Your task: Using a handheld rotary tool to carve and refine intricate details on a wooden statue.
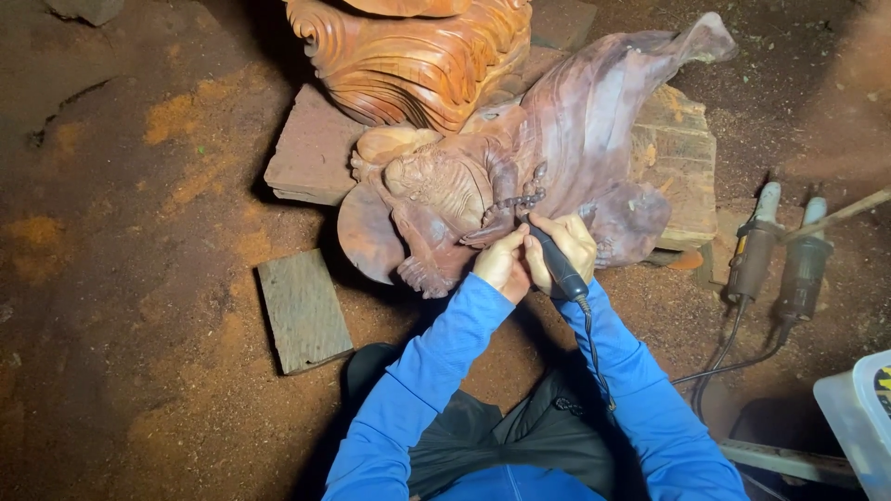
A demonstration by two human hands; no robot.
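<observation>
A reddish-brown wooden carving (520, 176) of a figure with a string of beads lies on its side on wooden blocks. My right hand (568, 243) grips a black corded rotary carving tool (557, 264), its tip against the carving near the beads. My left hand (501, 264) presses against the right hand and the tool, fingers closed, steadying it. Both arms wear blue sleeves. The tool's cord runs down over my right forearm.
A lighter carved wooden piece (418, 56) stands behind the figure. A flat wooden plank (302, 311) lies on the sawdust-covered floor at the left. Two more corded handpieces (780, 255) rest at the right, and a white plastic container (858, 408) sits at the lower right.
</observation>
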